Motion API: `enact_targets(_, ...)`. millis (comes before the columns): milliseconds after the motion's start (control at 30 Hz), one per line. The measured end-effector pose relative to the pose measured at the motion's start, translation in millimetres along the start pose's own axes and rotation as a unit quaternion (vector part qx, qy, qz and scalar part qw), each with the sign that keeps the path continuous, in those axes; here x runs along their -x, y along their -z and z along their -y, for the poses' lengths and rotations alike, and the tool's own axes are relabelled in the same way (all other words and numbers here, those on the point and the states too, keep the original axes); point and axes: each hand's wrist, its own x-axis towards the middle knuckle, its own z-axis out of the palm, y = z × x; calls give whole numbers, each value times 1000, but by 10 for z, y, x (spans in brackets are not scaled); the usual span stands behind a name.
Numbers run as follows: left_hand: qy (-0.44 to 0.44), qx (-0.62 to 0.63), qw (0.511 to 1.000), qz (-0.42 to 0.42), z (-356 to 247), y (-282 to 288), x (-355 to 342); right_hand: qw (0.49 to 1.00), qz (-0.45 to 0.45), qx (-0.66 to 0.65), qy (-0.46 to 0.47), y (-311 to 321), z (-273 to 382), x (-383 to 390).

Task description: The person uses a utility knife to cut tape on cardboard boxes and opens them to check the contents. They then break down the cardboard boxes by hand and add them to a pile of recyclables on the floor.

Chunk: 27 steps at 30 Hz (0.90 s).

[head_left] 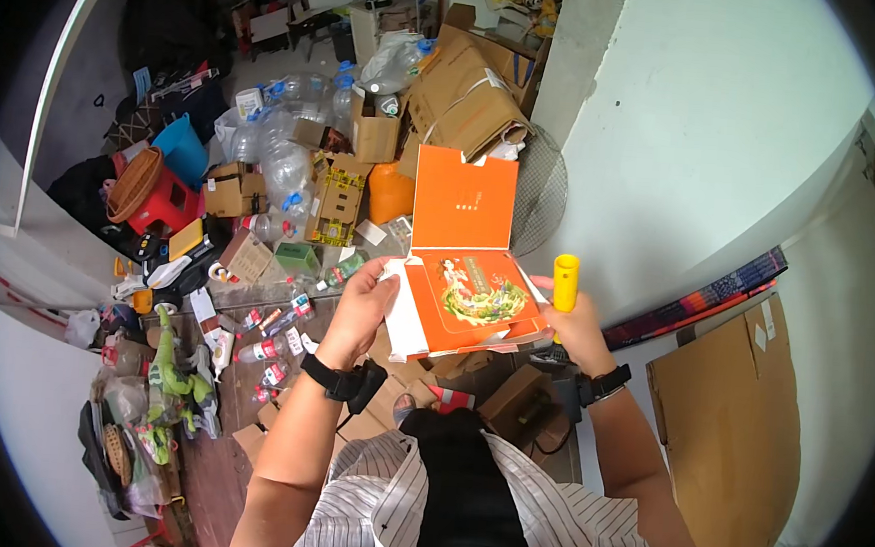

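An open orange box (471,294), its lid raised on the far side, sits between the left hand (361,304) pinching its left flap and the right hand (579,330) clasping a yellow tube (565,277), clear plastic bottles (286,154) lying farther left.

A blue bucket (181,148) sits near a wicker basket (134,187); large clear bottles (286,159) cluster beside cardboard boxes (375,137).

The left grip (358,307) pinches the left edge of the orange box (464,215); the right grip (582,333) curls at its right edge, both forearms (295,430) angling toward it.
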Motion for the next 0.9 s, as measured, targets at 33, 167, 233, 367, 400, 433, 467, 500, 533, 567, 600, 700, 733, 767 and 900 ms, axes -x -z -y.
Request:
enact_targets(33, 0, -45, 999, -19, 12, -11, -9, 1000, 17, 21, -9, -2, -14, 20)
enact_targets(167, 48, -52, 997, -33, 37, -23, -59, 1000, 21, 13, 0, -34, -100, 84)
enact_targets(233, 11, -107, 994, -31, 122, 152, -114, 999, 31, 21, 7, -57, -69, 96)
enact_targets(367, -73, -258, 963, -29, 97, 36, -87, 999, 31, 24, 19, -31, -76, 109)
enact_targets(400, -102, -293, 950, -23, 82, 0, -62, 999, 29, 23, 19, -6, -89, 110)
enact_targets(433, -101, -294, 950, -21, 77, 13, -61, 999, 23, 28, -5, 35, -113, 103)
enact_targets(467, -97, -346, 933, 2, 69, 44, -65, 999, 16, 32, -29, 60, -129, 107)
enact_targets(500, -94, -398, 912, 23, 57, 69, -69, 999, 16, 31, -28, 35, -108, 114)
enact_targets(533, -95, -399, 912, 22, 65, 64, -74, 1000, 10, -5, -28, -5, -69, 129)
enact_targets(567, -57, -237, 970, -16, 81, 50, -80, 999, 5, -41, -28, -30, -48, 136)
enact_targets(600, -16, -67, 996, -52, 107, 36, -92, 999, 2, -41, -28, -15, -62, 142)
enact_targets(700, 18, -32, 997, -67, 81, -55, -24, 994, 32, -97, -27, 62, -160, 125)
enact_targets(733, 38, -1, 995, -90, 65, -98, 2, 992, 48, -108, -36, 94, -199, 104)
enact_targets(767, 59, 17, 994, -95, 75, -99, 1, 990, 64, -120, -44, 111, -232, 90)
enact_targets(900, 53, -40, 991, -118, 168, -28, -27, 996, 43, -60, -51, 83, -293, 65)
